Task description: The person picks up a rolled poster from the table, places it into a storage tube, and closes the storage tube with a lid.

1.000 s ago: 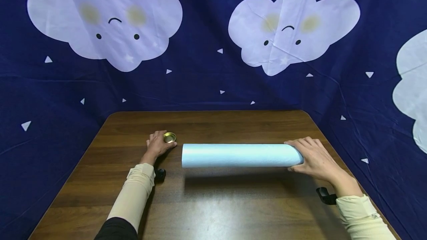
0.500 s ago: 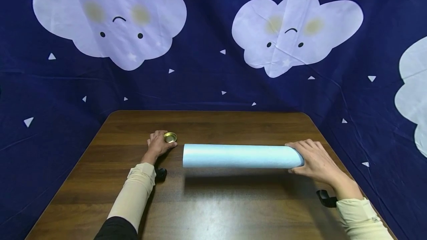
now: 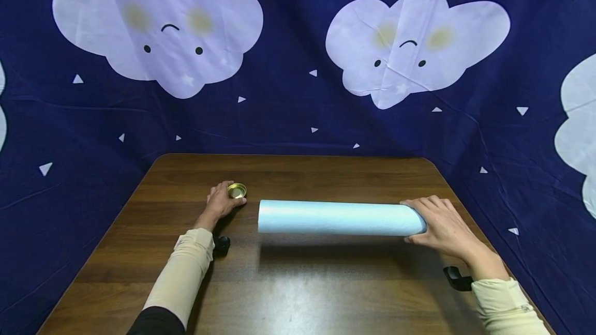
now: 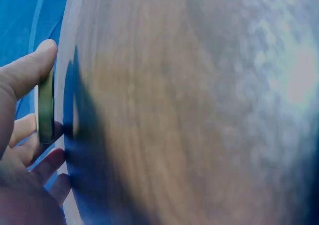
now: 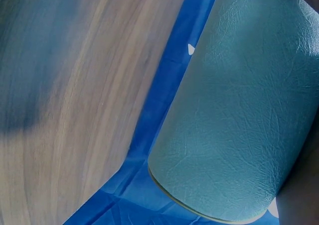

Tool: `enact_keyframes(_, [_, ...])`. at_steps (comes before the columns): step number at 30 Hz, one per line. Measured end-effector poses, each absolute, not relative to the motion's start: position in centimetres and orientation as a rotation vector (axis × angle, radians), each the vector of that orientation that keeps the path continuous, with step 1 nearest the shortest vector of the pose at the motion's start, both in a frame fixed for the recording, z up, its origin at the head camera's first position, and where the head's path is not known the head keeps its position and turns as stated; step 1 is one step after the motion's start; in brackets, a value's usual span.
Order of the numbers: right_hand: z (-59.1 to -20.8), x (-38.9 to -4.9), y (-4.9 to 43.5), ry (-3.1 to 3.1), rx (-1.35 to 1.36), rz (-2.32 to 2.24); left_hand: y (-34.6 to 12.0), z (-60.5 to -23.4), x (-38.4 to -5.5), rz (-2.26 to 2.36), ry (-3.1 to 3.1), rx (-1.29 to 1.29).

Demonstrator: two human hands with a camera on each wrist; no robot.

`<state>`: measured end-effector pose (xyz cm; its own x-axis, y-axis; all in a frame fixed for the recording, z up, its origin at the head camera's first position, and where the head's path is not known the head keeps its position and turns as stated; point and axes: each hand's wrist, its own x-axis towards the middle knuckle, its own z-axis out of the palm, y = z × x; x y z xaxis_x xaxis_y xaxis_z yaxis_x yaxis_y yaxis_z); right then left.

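Note:
In the head view a long light blue tube (image 3: 330,218) lies level, held above the table with its shadow beneath it. My right hand (image 3: 442,224) grips it round the right end. The right wrist view shows the tube's creased blue surface (image 5: 234,105) and its rimmed end up close. At the left, my left hand (image 3: 221,202) pinches a small round gold lid (image 3: 237,191) between thumb and fingers, its hollow side facing the camera. Edge-on, the same lid (image 4: 46,108) shows in the left wrist view. A gap separates the lid from the tube's left end.
A brown wooden table (image 3: 298,283) spreads under both hands. Behind it hangs a dark blue cloth (image 3: 279,118) with printed clouds and small white triangles. A black wrist mount (image 3: 457,278) sits under the right wrist, and another mount (image 3: 221,246) by the left.
The head view has shifted slightly, so the backdrop appears a little further right. Both hands keep their hold on the lid and the tube, with almost no movement.

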<state>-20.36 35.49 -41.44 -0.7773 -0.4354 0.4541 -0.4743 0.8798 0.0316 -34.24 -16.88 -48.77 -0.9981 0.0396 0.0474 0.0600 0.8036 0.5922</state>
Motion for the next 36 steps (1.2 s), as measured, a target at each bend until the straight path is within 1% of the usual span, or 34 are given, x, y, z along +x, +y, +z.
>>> enact_keyframes(12, [-41.6,-20.3,35.6,-2.587,0.665,0.119,-17.4,-48.1,-33.7,-0.962,-2.973,-0.107])
enact_keyframes(26, [-41.9,-20.3,35.8,-2.591,0.663,0.128,-17.0,-46.2,-32.6,-0.983,-2.947,-0.134])
enact_keyframes(36, [-41.8,-20.3,35.7,-2.582,0.668,0.150,-16.9,-45.0,-31.1,-1.069,-2.891,-0.159])
